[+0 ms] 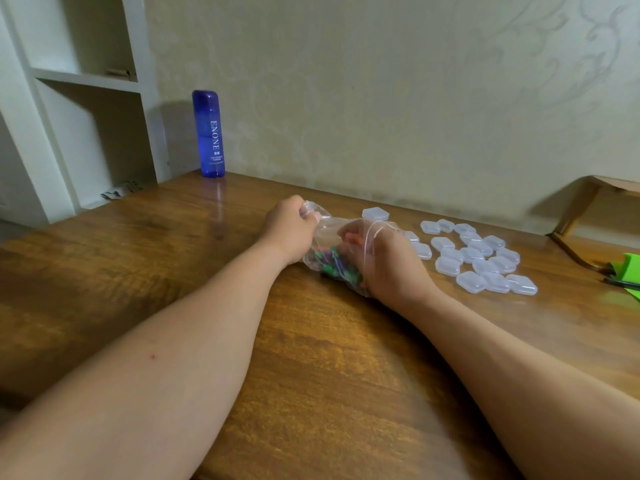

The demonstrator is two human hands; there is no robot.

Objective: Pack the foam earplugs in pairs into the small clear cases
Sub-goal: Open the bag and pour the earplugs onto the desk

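This is looking like a home room: a wood table (138, 271) is standing against patterned wallpaper (381, 98), with white shelves (86, 77) and a blue bottle (209, 133) sitting beside it

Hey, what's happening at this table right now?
A person is getting earplugs out of a clear bag. The left hand grips the bag's top while the right hand reaches inside among the coloured earplugs. The small clear cases lie closed in a cluster on the table, to the right of the bag.
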